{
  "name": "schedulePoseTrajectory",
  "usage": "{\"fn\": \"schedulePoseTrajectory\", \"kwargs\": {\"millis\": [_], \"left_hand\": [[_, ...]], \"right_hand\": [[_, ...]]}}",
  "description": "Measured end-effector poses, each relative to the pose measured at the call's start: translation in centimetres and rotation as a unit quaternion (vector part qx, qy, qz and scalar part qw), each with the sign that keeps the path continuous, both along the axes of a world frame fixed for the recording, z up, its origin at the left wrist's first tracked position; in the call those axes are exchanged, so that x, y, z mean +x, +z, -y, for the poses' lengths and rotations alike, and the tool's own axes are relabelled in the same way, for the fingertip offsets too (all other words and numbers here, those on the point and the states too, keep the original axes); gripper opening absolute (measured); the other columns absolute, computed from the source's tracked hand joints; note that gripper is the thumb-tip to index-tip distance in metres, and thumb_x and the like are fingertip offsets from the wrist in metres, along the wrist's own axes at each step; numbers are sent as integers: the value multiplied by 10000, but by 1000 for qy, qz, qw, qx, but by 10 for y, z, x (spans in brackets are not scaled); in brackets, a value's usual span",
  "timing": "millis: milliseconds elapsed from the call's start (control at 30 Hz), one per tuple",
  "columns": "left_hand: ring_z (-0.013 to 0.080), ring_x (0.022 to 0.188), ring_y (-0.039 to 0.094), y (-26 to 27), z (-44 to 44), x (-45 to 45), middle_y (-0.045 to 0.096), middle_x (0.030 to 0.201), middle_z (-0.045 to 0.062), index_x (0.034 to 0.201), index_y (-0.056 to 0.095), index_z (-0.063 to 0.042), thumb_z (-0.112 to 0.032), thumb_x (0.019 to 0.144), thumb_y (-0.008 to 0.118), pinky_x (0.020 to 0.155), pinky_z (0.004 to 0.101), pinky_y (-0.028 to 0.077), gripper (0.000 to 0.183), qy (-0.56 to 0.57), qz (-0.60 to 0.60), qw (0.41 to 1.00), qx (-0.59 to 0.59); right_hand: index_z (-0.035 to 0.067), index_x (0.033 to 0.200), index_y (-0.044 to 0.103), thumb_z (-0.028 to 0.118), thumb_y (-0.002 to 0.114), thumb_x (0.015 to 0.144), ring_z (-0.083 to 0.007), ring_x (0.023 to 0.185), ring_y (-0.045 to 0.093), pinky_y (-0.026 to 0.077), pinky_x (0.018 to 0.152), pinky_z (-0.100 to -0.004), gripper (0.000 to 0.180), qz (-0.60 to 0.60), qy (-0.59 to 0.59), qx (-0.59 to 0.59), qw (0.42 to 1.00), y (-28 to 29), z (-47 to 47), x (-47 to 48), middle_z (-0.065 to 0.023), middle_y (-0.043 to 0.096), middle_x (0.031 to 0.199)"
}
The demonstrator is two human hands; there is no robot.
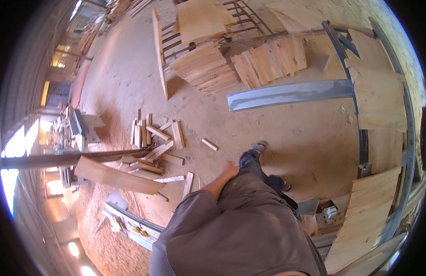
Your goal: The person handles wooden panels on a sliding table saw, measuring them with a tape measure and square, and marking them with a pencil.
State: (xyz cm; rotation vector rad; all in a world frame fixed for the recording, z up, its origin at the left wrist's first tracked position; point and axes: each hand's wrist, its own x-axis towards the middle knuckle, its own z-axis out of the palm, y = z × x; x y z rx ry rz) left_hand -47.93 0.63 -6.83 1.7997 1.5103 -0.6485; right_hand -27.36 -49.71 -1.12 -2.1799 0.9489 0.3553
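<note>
My left hand (229, 169) hangs beside my thigh, over the dark trousers; its fingers are too small and blurred to tell whether they are closed. My right hand is out of view. Before me is a dirt floor with my sandalled feet on it. A short wood offcut (209, 144) lies on the floor ahead of the hand. To the left is a loose pile of short wood blocks (144, 132), with a wide plank (119, 176) beside it. A long grey metal-looking beam (288, 95) extends across the floor ahead, towards the rack on the right.
Thin wood sheets (204, 69) lean on a metal frame ahead. More veneer-like sheets (378, 100) rest on a metal rack along the right. A machine with a metal rail (133, 224) stands at the lower left, by a heap of sawdust (113, 252). A post (61, 159) is at the left.
</note>
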Motion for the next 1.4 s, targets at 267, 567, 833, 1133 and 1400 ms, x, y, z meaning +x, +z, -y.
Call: {"fn": "schedulePoseTrajectory", "kwargs": {"millis": [267, 567, 833, 1133, 1400], "left_hand": [[411, 1179, 613, -17, -152, 72, 659, 1218, 256, 1283, 656, -58, -303, 842, 637, 1009, 427, 486, 505, -92, 142, 984, -50], [251, 957, 705, -42, -398, 13, 730, 1028, 217, 1310, 594, 62, -254, 860, 631, 877, 378, 527, 551, 77, 154, 980, 102], [363, 1076, 680, -9, -448, -66, 703, 1111, 260, 1328, 580, 48, -278, 863, 657, 934, 416, 531, 573, 151, 133, 976, 83], [426, 1331, 473, -12, -592, -13, 492, 1433, 287, 1443, 471, -26, -241, 842, 682, 1115, 513, 387, 672, 50, 78, 976, 197], [373, 1423, 357, -63, -751, 105, 432, 1511, 199, 1457, 417, -31, -219, 781, 768, 1193, 493, 254, 785, -286, 80, 893, 339]], "right_hand": [[49, 1436, 482, 354, 610, 959, -278, 1227, 529, 404, 1014, -364, 581, -22, -120, -64, 990, 25, -78, -71, -138, 570, 1353], [45, 1471, 453, 329, 608, 968, -271, 1246, 518, 393, 1024, -355, 599, -103, -108, -15, 989, 9, -296, -66, -137, 555, 1379], [29, 1469, 450, 289, 626, 952, -228, 1086, 561, 404, 1002, -386, 605, 107, -81, 336, 932, 9, -497, 87, -86, 597, 1187], [-44, 1207, 627, 239, 666, 924, -239, 1018, 598, 497, 872, -413, 403, 146, -42, 303, 941, 36, -625, 122, -123, 625, 1153], [-69, 1210, 579, 296, 691, 908, -232, 987, 587, 475, 887, -380, 486, 215, -63, 112, 968, 6, -606, 112, -131, 626, 1132]]}}
